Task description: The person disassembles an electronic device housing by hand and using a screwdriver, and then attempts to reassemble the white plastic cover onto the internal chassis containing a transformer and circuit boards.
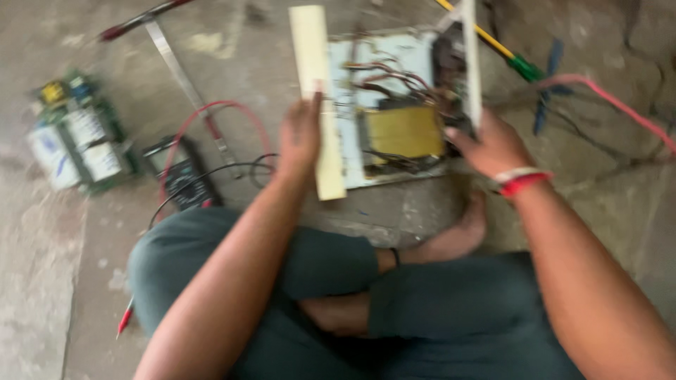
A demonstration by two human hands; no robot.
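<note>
Head view showed the left hand (299, 134) pinching the cream side wall (315, 98) of an open box (394, 105) on the floor; the right hand (493, 148) gripped its white wall (470, 63). A yellow block (403, 131) sat inside.

Matt cream metal casing (317, 84), rough grey stone floor (42, 281), glossy yellow transformer tape (403, 131).

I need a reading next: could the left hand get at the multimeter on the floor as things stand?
Probably yes. The multimeter lies uncovered on the floor just left of the left hand, but that hand grips the open chassis, so it must let go first.
</note>
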